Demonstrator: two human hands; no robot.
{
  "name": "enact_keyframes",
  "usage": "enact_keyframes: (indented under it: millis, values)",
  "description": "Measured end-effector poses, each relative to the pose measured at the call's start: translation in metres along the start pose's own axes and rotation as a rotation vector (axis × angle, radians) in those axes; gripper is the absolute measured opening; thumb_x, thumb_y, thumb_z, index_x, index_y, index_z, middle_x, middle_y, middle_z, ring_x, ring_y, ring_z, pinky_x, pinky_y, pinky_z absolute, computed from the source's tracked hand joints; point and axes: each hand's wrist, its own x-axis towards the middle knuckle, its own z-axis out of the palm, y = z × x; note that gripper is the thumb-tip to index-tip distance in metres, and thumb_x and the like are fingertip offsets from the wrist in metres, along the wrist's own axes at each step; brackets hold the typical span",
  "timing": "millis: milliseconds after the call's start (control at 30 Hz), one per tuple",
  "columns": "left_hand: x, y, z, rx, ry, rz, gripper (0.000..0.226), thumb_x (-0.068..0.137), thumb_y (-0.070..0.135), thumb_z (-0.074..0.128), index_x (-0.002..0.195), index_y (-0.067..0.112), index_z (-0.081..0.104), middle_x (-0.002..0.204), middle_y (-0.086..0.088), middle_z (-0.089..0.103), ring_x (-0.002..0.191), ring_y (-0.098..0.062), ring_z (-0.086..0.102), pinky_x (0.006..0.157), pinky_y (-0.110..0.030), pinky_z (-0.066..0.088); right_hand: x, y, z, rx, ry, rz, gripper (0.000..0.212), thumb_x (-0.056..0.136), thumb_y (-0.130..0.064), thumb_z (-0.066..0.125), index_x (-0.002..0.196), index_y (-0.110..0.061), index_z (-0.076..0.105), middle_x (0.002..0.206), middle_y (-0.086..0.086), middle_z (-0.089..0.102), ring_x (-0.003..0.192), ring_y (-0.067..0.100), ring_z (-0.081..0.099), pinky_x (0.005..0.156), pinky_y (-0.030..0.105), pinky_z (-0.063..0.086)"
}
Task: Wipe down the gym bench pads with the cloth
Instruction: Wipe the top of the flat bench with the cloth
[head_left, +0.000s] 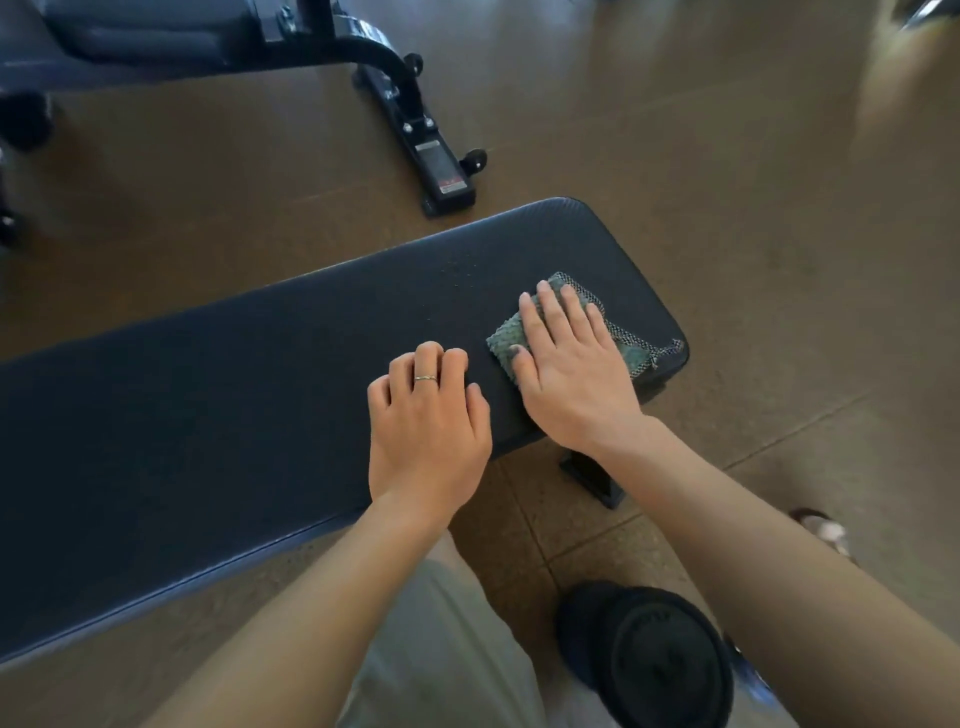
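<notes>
Brown gym floor (727, 156), tiled near the person's feet. Dark flat bench pad (208, 374) runs across the view; second bench (156, 36) stands behind it, with a black frame foot on the floor.

Cloth (631, 353): small, green, nubby, mesh-edged, lying near the pad's right end. Right hand (571, 364) flat on top, fingers straight and close together, pressing it down. Left hand (426, 415) rests on the pad just beside, fingers curled under, holding nothing; ring on one finger.

Handling, by my guess: cloth is light, soft and limp, so it bunches if pushed from an edge. Better a flat palm over its middle. Pad looks firm and faintly textured, and should give some drag. Specks on the pad ahead of the cloth, maybe droplets.

Containers: none seen. Dark round weight plate (654, 660) on the floor by the right forearm.
</notes>
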Motion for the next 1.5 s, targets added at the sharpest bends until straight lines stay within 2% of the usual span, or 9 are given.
enact_keyframes:
  millis: [233, 467, 667, 800, 900, 1033, 1133, 1333, 1500]
  values:
    - [0.001, 0.001, 0.000, 0.023, 0.000, -0.004, 0.030, 0.102, 0.038, 0.040, 0.125, 0.021, 0.050, 0.128, -0.003, 0.051, 0.117, -0.026, 0.050, 0.093, -0.043, 0.045, 0.082, 0.001, -0.012, 0.008, -0.033, -0.058, 0.062, 0.109, -0.043, 0.016, 0.165, -0.018, 0.005, 0.173, 0.004, -0.002, 0.159, 0.022, -0.008, 0.128, 0.041, -0.005]
    - [-0.002, -0.001, -0.002, -0.005, 0.019, 0.002, 0.025, 0.103, 0.034, 0.040, 0.122, 0.021, 0.051, 0.128, -0.003, 0.053, 0.117, -0.026, 0.051, 0.094, -0.044, 0.045, -0.023, -0.013, 0.003, 0.032, -0.035, -0.177, 0.061, 0.108, -0.044, 0.006, 0.164, -0.019, 0.006, 0.172, 0.002, 0.000, 0.159, 0.021, -0.008, 0.129, 0.043, 0.000]
    - [-0.002, 0.000, -0.002, -0.010, 0.035, 0.011, 0.021, 0.103, 0.030, 0.045, 0.120, 0.021, 0.050, 0.125, -0.003, 0.051, 0.116, -0.026, 0.050, 0.093, -0.044, 0.043, -0.003, 0.012, -0.001, -0.006, -0.003, -0.254, 0.058, 0.109, -0.045, 0.012, 0.164, -0.025, 0.012, 0.172, -0.001, 0.007, 0.159, 0.018, -0.002, 0.129, 0.041, 0.000]
    - [-0.003, -0.002, 0.001, -0.013, 0.059, 0.008, 0.019, 0.102, 0.030, 0.047, 0.118, 0.020, 0.050, 0.123, -0.003, 0.050, 0.114, -0.026, 0.050, 0.092, -0.044, 0.043, 0.031, 0.057, -0.012, 0.000, 0.028, 0.018, 0.057, 0.109, -0.040, 0.016, 0.164, -0.026, 0.011, 0.173, 0.000, 0.006, 0.159, 0.020, -0.001, 0.128, 0.040, -0.002]
    - [-0.003, -0.001, 0.001, -0.005, 0.056, -0.002, 0.020, 0.102, 0.030, 0.048, 0.119, 0.019, 0.050, 0.124, -0.003, 0.050, 0.114, -0.028, 0.050, 0.092, -0.045, 0.044, 0.021, 0.035, -0.008, 0.053, 0.056, 0.166, 0.060, 0.108, -0.040, 0.014, 0.165, -0.021, 0.008, 0.173, 0.003, 0.003, 0.159, 0.025, -0.002, 0.128, 0.045, -0.001]
    - [-0.003, 0.000, -0.001, 0.003, 0.042, 0.006, 0.022, 0.102, 0.029, 0.046, 0.121, 0.019, 0.050, 0.126, -0.005, 0.050, 0.116, -0.029, 0.050, 0.093, -0.046, 0.043, -0.038, -0.009, 0.008, 0.056, 0.078, -0.054, 0.059, 0.108, -0.041, 0.012, 0.164, -0.023, 0.017, 0.171, 0.001, 0.014, 0.159, 0.024, 0.004, 0.129, 0.047, 0.005]
    - [-0.004, -0.001, -0.001, -0.015, 0.036, 0.004, 0.022, 0.102, 0.029, 0.046, 0.121, 0.020, 0.050, 0.126, -0.004, 0.051, 0.116, -0.028, 0.050, 0.094, -0.046, 0.043, -0.033, 0.015, 0.004, 0.021, 0.020, -0.164, 0.057, 0.109, -0.044, 0.012, 0.164, -0.029, 0.016, 0.171, -0.002, 0.012, 0.159, 0.019, 0.003, 0.129, 0.045, 0.005]
    - [-0.003, 0.000, 0.000, -0.017, 0.058, 0.002, 0.026, 0.100, 0.033, 0.038, 0.119, 0.020, 0.050, 0.125, -0.003, 0.051, 0.115, -0.027, 0.050, 0.093, -0.044, 0.043, 0.029, 0.059, -0.013, 0.050, 0.030, 0.185, 0.058, 0.109, -0.045, 0.013, 0.165, -0.031, 0.008, 0.173, -0.001, 0.002, 0.159, 0.023, -0.003, 0.128, 0.045, -0.001]
    - [-0.005, 0.000, -0.001, -0.012, 0.059, -0.001, 0.022, 0.102, 0.030, 0.042, 0.119, 0.019, 0.050, 0.125, -0.004, 0.051, 0.115, -0.029, 0.050, 0.092, -0.046, 0.043, -0.043, 0.000, 0.008, 0.055, 0.096, 0.141, 0.060, 0.108, -0.043, 0.012, 0.165, -0.024, 0.010, 0.172, 0.003, 0.005, 0.159, 0.027, -0.004, 0.128, 0.048, 0.000]
